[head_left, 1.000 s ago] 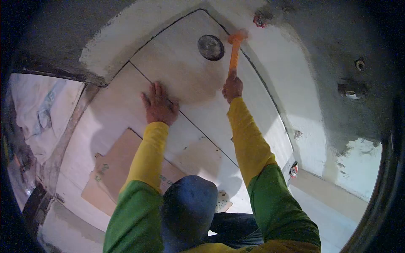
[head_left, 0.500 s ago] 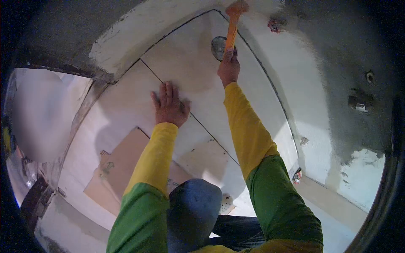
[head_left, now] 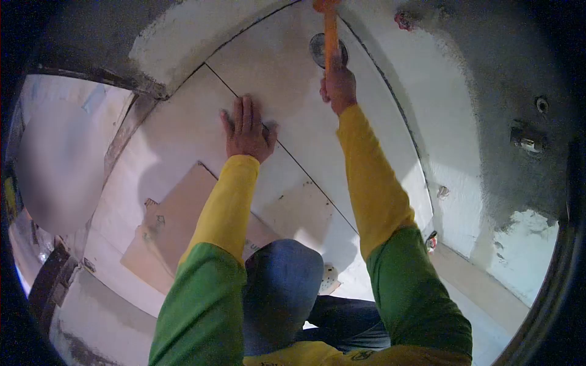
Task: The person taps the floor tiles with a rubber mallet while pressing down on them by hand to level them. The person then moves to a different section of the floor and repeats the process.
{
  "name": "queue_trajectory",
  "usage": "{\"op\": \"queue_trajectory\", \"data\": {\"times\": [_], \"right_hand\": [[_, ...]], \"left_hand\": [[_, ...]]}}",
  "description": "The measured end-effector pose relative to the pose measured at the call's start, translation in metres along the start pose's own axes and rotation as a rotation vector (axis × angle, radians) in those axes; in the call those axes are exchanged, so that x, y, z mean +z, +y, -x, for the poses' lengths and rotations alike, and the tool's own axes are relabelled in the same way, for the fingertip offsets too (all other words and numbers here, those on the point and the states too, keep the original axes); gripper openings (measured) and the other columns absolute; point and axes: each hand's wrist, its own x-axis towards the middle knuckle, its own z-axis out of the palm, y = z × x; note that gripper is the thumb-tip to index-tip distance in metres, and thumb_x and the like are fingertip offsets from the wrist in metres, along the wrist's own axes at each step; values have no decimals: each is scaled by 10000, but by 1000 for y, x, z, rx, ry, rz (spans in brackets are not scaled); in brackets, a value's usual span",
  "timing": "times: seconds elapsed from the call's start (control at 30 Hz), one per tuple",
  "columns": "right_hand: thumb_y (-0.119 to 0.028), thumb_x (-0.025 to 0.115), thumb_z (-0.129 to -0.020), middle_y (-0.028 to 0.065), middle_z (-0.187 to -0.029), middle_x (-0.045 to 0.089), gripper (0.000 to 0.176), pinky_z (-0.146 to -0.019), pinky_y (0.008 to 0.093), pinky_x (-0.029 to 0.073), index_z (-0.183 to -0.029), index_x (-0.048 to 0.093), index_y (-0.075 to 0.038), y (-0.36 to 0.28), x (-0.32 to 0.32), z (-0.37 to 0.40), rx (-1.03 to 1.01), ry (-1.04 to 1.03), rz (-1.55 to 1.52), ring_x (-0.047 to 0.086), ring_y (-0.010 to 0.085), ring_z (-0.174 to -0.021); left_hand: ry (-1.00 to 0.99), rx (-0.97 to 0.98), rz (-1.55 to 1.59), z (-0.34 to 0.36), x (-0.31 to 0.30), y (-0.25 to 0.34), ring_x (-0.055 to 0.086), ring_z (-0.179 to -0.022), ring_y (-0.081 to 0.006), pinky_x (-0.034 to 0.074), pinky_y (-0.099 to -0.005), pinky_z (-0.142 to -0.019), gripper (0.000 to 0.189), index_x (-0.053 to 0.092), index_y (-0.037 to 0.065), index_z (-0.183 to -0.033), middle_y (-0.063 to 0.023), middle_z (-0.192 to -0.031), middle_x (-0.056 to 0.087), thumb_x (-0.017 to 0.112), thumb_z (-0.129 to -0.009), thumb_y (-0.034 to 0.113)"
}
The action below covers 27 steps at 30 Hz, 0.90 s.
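My left hand (head_left: 249,131) lies flat with fingers spread on a large pale floor tile (head_left: 183,128), beside and partly over the dark joint line between two tiles. In my right hand (head_left: 340,88) is the handle of an orange mallet (head_left: 330,33), its head pointing away from me and cut off by the top edge of the view. The handle passes over a round metal floor drain (head_left: 318,50), overlapping it in this view.
Cardboard (head_left: 168,226) lies on the floor left of my knee (head_left: 284,287). A red-handled valve (head_left: 403,20) and a pipe fitting (head_left: 530,143) stick out of the patchy grey and white wall on the right. A raised sill (head_left: 128,131) borders an opening at left.
The whole view has shifted, so the floor appears higher. My right hand has tilted the mallet, its head now further left over the tile. My left hand keeps its place by the joint.
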Motion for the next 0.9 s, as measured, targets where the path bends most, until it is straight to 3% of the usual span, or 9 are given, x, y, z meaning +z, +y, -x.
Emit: {"op": "queue_trajectory", "data": {"times": [0.2, 0.23, 0.3, 0.33, 0.47, 0.53, 0.63, 0.8, 0.9], "right_hand": [[-570, 404, -997, 17, -587, 474, 563, -404, 258, 368, -773, 528, -69, 153, -20, 104, -756, 243, 463, 437, 97, -428], [-570, 404, -997, 17, -587, 474, 563, -404, 258, 368, -773, 528, -69, 151, -25, 122, -749, 243, 460, 437, 97, -428], [-344, 399, -1029, 228, -675, 568, 387, -592, 536, 447, -901, 531, -4, 132, -32, 154, -118, 63, 498, 550, 475, -642], [-401, 404, -1022, 261, -717, 600, 438, -612, 543, 455, -894, 551, -9, 132, -34, 161, -41, 81, 461, 577, 500, -696], [-462, 407, -1011, 274, -736, 618, 502, -624, 531, 470, -858, 564, -10, 138, -22, 191, -132, 70, 112, 602, 492, -717], [-573, 442, -986, 70, -566, 502, 594, -473, 375, 415, -756, 514, -30, 160, -18, 175, -411, 162, 533, 539, 161, -496], [-489, 414, -1007, 235, -693, 627, 506, -595, 496, 488, -904, 563, -16, 120, -30, 175, -200, -27, 558, 624, 447, -641], [-497, 431, -1001, 235, -681, 622, 509, -581, 502, 479, -889, 563, -18, 155, -43, 212, -199, 73, 213, 623, 450, -644], [-498, 433, -998, 219, -665, 622, 505, -568, 515, 472, -890, 562, -22, 186, -65, 218, -177, 107, 638, 611, 457, -614]], "left_hand": [[-16, 9, -52, 2, 7, -1, 162, -1482, -323, 92, -629, -1157, 777, 334, -1, -1474, -170, -1581, 241, 449, -911, 522], [25, 26, -53, 4, 8, -1, 156, -1484, -320, 100, -631, -1155, 774, 334, 0, -1474, -166, -1583, 237, 452, -911, 518], [-44, 4, -84, 2, -3, 4, 153, -1485, -320, 100, -630, -1156, 772, 328, 1, -1477, -163, -1584, 234, 449, -913, 515], [-102, -28, -116, -2, -7, 5, 149, -1485, -320, 100, -628, -1156, 770, 323, 2, -1480, -160, -1586, 231, 446, -916, 511], [-82, -11, -132, -1, 1, 3, 146, -1487, -320, 87, -625, -1159, 767, 299, 2, -1490, -159, -1591, 219, 428, -927, 505], [-78, -15, -111, -1, 2, 4, 138, -1489, -319, 83, -622, -1162, 750, 278, 4, -1499, -156, -1598, 202, 406, -941, 488], [-30, -7, -94, 1, 10, 2, 132, -1492, -318, 88, -619, -1162, 732, 278, 1, -1497, -158, -1598, 199, 393, -950, 473], [-89, 9, -235, 0, 1, 5, 155, -1484, -325, 101, -619, -1159, 706, 320, 5, -1480, -165, -1588, 225, 387, -957, 475], [-30, 16, -188, -2, 12, 3, 181, -1473, -329, 114, -622, -1154, 697, 341, 11, -1471, -166, -1576, 250, 398, -957, 478]]}}
